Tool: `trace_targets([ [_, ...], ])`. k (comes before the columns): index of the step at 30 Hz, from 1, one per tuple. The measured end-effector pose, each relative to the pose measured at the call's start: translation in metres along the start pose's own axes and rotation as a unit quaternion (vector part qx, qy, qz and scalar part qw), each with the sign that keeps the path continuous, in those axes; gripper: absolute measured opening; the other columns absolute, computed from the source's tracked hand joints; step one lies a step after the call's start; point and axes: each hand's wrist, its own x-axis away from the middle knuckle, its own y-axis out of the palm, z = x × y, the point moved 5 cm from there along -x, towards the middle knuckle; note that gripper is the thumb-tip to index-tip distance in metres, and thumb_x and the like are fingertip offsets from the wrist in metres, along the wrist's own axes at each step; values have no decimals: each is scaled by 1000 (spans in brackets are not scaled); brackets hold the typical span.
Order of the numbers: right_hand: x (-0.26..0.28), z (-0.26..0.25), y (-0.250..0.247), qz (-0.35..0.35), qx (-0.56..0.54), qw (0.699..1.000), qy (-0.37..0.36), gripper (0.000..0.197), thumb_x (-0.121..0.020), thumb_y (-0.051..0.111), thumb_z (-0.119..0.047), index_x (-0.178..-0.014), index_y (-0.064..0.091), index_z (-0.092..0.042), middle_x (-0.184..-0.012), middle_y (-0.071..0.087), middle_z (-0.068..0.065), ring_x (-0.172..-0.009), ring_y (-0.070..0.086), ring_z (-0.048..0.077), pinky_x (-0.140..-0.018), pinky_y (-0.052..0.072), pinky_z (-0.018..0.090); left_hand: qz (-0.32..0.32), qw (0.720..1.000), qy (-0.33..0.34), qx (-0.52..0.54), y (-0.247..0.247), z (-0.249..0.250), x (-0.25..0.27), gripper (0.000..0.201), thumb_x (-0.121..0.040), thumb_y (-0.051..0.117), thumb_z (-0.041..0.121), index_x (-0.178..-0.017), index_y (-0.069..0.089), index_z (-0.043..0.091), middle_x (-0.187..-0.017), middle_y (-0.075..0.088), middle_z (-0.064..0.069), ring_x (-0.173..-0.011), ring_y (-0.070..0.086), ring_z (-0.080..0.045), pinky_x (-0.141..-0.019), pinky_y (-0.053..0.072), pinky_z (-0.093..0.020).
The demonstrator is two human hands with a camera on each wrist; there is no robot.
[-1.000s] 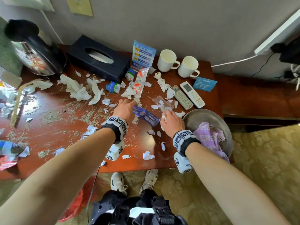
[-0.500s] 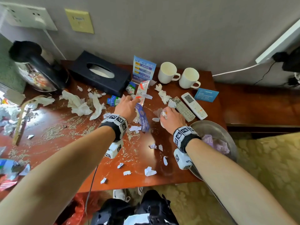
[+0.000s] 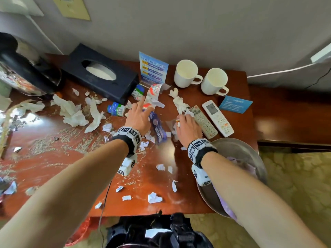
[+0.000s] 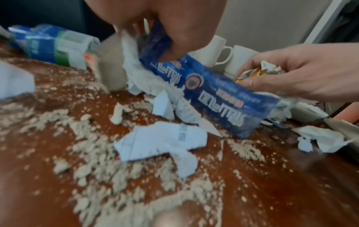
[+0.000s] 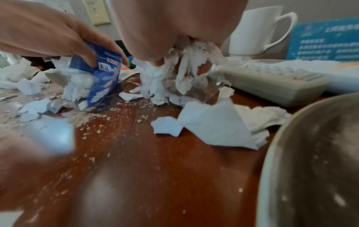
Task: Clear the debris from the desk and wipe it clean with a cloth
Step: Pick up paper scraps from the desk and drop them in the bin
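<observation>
The reddish wooden desk [image 3: 44,163] is littered with torn paper scraps [image 3: 154,197], crumpled tissues [image 3: 73,111] and grey crumbs [image 3: 41,145]. My left hand [image 3: 138,117] pinches a blue snack wrapper [image 3: 157,129] [image 4: 213,95] [image 5: 103,73] together with bits of paper, while its forefinger stretches toward a red-and-white wrapper [image 3: 152,94]. My right hand [image 3: 186,126] grips a bunch of tissue and clear plastic [image 5: 184,72] beside a grey remote [image 3: 202,120]. A purple cloth [image 3: 249,169] lies in the metal basin [image 3: 240,147] at the desk's right edge.
A black tissue box [image 3: 100,74], a blue sign card [image 3: 153,68] and two white mugs [image 3: 186,73] stand along the wall. A second, white remote [image 3: 217,118], a blue card [image 3: 234,104], small bottles [image 3: 116,109] and a kettle [image 3: 23,68] are also on the desk.
Both hands have moved farther back on the desk. The left hand lifted the blue wrapper off the surface and carried it along; the right hand gathered more tissue near the remote.
</observation>
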Motion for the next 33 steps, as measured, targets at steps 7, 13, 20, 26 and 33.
trace_targets([
  [7, -2, -6, 8, 33, 40, 998, -31, 53, -98, 42, -49, -143, 40, -21, -150, 35, 13, -138, 31, 32, -107, 32, 47, -39, 998, -39, -29, 23, -6, 0, 75, -85, 34, 78, -150, 16, 45, -161, -20, -1, -147, -14, -35, -116, -1, -58],
  [13, -4, 0, 18, -11, 37, 999, -11, 67, -97, 26, -63, -153, 18, -27, -163, -1, 15, -149, -1, 37, -116, 14, 54, -50, 997, -35, -48, 29, -14, -8, 84, -79, 41, 82, -150, 9, 49, -161, -21, -3, -147, -11, -39, -114, 6, -62],
  [20, -6, 1, 28, -21, 54, 998, -23, 70, -98, 28, -61, -156, 12, -26, -163, -7, 17, -149, -7, 38, -118, 16, 48, -45, 997, 12, -58, 43, -16, 0, 73, -91, 46, 63, -152, 12, 42, -161, -20, -3, -148, -6, -36, -115, 13, -59],
  [26, -6, -3, 34, -32, 46, 998, -42, 69, -101, 36, -49, -155, 14, -13, -161, 12, 16, -148, 12, 35, -116, 22, 46, -15, 999, 38, -34, 39, -10, -2, 53, -99, 42, 47, -150, 26, 38, -163, -5, -5, -145, 10, -40, -111, 24, -55],
  [33, -11, -13, 22, -8, 70, 995, -67, 46, -98, 49, -39, -135, 44, -13, -133, 43, 14, -120, 40, 28, -96, 40, 37, 22, 998, 51, -13, 31, -4, -8, 45, -97, 52, 22, -142, 44, 22, -155, 19, -12, -129, 30, -36, -105, 36, -46],
])
